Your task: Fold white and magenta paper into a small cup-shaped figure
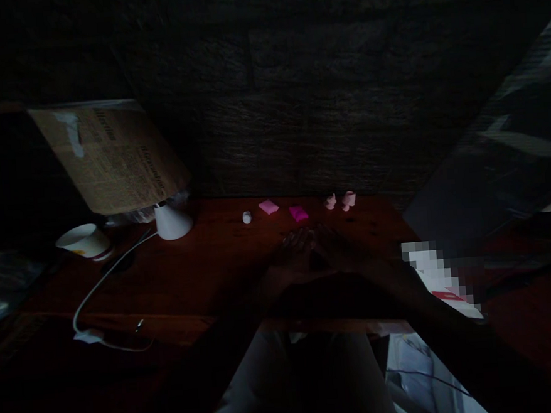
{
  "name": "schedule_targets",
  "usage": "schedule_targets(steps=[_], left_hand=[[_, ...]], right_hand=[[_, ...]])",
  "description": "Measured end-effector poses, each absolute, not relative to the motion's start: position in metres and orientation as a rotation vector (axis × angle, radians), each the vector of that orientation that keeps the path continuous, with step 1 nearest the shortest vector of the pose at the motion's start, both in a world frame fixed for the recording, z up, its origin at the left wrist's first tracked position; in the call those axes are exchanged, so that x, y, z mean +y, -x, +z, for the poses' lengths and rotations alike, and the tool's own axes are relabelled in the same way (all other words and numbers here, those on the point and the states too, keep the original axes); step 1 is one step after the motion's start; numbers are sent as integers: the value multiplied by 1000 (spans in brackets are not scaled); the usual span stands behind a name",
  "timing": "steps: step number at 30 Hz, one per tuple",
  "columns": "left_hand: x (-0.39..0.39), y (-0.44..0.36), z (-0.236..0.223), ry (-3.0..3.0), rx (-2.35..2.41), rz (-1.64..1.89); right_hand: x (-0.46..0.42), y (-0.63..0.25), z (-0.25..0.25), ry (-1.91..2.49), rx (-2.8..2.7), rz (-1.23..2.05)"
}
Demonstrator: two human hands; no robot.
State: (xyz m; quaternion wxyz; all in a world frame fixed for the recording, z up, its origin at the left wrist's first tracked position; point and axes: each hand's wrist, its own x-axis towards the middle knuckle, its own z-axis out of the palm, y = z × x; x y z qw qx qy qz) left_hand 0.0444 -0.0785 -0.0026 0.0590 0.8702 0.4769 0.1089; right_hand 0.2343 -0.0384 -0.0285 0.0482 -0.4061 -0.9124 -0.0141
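Observation:
The room is dark and both hands are dim. My left hand [292,254] lies flat on the wooden table with its fingers stretched forward, holding nothing. Beside it, my right hand [336,251] rests in the same way, fingertips close to the left ones; its outline is faint. Just beyond the fingers is a bright magenta pillow-shaped piece [298,213]. Left of that lie a lighter pink pillow-shaped piece [268,207] and a small white lump [247,217]. To the right stand two small pale pink figures [330,201], one shaped like a tiny lamp [349,201].
A lamp with a newsprint shade [112,158] and white base [173,222] stands at the left, its white cord [95,294] hanging over the table edge. Left of it is a white cup [84,242]. A brick wall [297,104] closes the back. A grey panel [463,187] leans at right.

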Motion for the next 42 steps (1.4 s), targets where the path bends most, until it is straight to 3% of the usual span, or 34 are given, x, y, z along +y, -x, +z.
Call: schedule_targets(steps=[6, 17, 42], left_hand=[[-78, -47, -13, -2632, 1488, 386], [-72, -45, -10, -2707, 1505, 221], [-80, -34, -4, -2494, 1733, 98]], right_hand=[[-43, -233, -23, 1167, -2754, 98], [-40, -236, -29, 933, -2855, -106], [-61, -227, -17, 1209, -2661, -52]])
